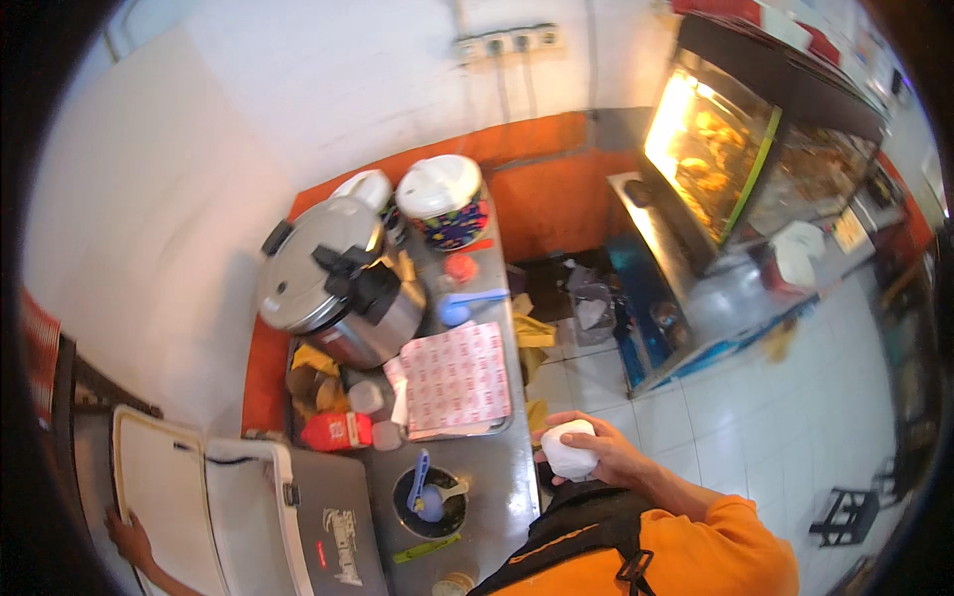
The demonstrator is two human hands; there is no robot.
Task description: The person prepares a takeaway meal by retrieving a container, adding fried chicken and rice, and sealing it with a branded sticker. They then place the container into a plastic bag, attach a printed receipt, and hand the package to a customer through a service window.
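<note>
My right hand (600, 451), at the lower middle, is closed around a white wrapped bundle (570, 449) beside the counter's edge. At the lower left, my left hand (130, 538) rests against the outer edge of the raised white lid (160, 495) of a grey cooler box (332, 514). The cooler stands with its lid up, and little of its inside shows. Between my hands, a dark bowl (430, 503) on the metal counter (496, 477) holds a blue ladle and a pale spoon. Behind the bowl lies a stack of printed wrapping paper (456, 378) on a tray.
A large steel rice cooker (328, 276) and a patterned rice container (445, 201) stand at the back. A blue scoop (455, 313), a red packet (337, 431) and a green utensil (426, 550) lie on the counter. A lit glass food display (708, 156) and a black stool (846, 515) are at right.
</note>
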